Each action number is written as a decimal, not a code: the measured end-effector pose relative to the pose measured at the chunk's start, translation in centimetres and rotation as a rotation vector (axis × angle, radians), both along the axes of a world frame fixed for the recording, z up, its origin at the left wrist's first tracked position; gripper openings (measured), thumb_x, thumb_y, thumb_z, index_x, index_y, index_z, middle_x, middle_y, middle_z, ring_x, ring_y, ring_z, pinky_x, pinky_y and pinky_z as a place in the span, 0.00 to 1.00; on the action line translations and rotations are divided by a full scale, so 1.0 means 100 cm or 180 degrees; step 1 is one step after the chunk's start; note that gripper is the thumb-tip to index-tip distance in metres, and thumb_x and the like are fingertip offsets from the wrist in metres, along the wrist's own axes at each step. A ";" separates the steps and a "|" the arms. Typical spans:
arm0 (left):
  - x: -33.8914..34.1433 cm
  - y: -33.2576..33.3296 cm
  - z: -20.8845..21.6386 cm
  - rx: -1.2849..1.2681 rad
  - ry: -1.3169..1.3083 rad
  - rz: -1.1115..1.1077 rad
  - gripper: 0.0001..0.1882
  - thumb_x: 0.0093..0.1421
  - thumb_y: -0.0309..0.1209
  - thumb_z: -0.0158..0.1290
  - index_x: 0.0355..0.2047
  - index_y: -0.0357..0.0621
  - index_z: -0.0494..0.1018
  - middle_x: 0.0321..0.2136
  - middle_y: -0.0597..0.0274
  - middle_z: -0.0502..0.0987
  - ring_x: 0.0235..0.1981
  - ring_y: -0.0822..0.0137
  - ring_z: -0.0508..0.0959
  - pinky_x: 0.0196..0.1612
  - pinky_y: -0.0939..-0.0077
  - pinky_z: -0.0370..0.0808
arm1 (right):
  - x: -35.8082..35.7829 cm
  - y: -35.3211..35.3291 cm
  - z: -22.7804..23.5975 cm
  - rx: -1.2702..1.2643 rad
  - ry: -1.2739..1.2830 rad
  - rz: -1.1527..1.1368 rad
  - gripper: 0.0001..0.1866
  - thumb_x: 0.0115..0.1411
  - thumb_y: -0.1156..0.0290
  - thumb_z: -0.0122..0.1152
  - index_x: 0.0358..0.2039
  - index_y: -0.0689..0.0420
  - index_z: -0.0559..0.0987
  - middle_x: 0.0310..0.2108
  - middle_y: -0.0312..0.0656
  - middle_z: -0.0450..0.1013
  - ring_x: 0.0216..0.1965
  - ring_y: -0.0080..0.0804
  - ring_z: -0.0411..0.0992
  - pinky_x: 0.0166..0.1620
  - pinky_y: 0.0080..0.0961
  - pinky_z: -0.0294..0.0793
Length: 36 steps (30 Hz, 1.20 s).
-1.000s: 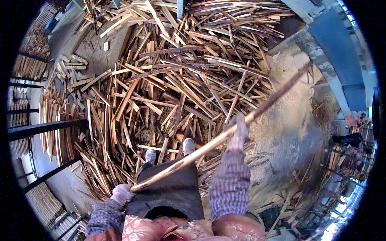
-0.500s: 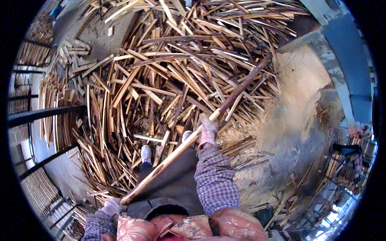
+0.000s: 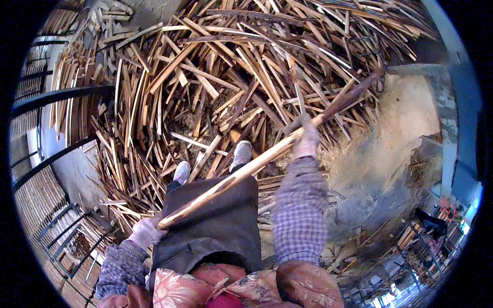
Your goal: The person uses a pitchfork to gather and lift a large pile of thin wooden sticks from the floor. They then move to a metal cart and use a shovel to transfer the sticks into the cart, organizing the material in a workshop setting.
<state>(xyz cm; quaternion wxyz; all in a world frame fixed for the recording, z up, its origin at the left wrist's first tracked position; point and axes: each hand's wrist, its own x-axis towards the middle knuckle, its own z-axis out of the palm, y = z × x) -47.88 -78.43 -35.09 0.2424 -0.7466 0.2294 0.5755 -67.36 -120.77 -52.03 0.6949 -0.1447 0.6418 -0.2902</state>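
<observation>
A long wooden pole slants across my front, from low on the left to the upper right. Most of its length is pale bare wood; the far end is dark and looks bark-covered. My left hand, in a pale glove, is closed on the near end beside the dark apron. Farther up, my gloved right hand grips the pole close to where pale wood meets dark. The pole's dark end lies over the heap of wood strips in the picture.
My white shoes stand at the heap's near edge. Sawdust covers ground on the right, beside a low concrete edge. Stacked boards and dark metal bars are on the left.
The view has shifted. In the picture, my right hand and the pole's dark end have moved right and slightly up; my left hand is higher. Both hands still grip the pole.
</observation>
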 end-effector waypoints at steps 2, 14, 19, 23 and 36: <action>-0.007 -0.032 0.008 0.0310 -0.0347 -0.0188 0.23 0.45 0.51 0.54 0.36 0.51 0.73 0.32 0.55 0.77 0.36 0.54 0.76 0.40 0.61 0.72 | -0.017 -0.007 -0.019 -0.0124 -0.0021 0.0023 0.11 0.48 0.65 0.58 0.20 0.57 0.70 0.13 0.40 0.66 0.14 0.35 0.65 0.24 0.32 0.69; 0.020 0.189 0.026 -0.0558 0.0275 0.0328 0.19 0.47 0.50 0.53 0.30 0.48 0.71 0.24 0.54 0.76 0.28 0.52 0.77 0.30 0.58 0.72 | 0.022 0.185 -0.011 -0.0568 0.1167 0.0439 0.12 0.47 0.65 0.63 0.27 0.58 0.72 0.18 0.37 0.66 0.17 0.34 0.66 0.23 0.30 0.68; 0.103 0.346 0.043 0.0012 -0.0144 0.0174 0.19 0.42 0.49 0.57 0.31 0.54 0.74 0.27 0.60 0.77 0.31 0.56 0.77 0.36 0.63 0.73 | 0.121 0.344 0.080 -0.0174 0.1402 0.0504 0.13 0.50 0.61 0.60 0.26 0.56 0.69 0.21 0.37 0.65 0.20 0.34 0.67 0.25 0.32 0.69; 0.147 0.472 0.057 0.0380 -0.0452 0.0032 0.15 0.41 0.45 0.57 0.28 0.55 0.76 0.25 0.58 0.77 0.32 0.57 0.77 0.37 0.65 0.72 | 0.147 0.462 0.099 0.0519 0.0552 0.0543 0.10 0.52 0.64 0.57 0.25 0.55 0.69 0.20 0.38 0.64 0.20 0.34 0.67 0.26 0.33 0.71; 0.094 0.294 -0.060 0.0230 -0.0373 0.0463 0.16 0.45 0.46 0.56 0.34 0.58 0.75 0.32 0.59 0.77 0.36 0.57 0.76 0.40 0.65 0.72 | 0.130 0.280 0.075 -0.0531 0.0819 -0.0105 0.11 0.47 0.75 0.59 0.32 0.58 0.68 0.18 0.38 0.66 0.14 0.32 0.65 0.18 0.29 0.72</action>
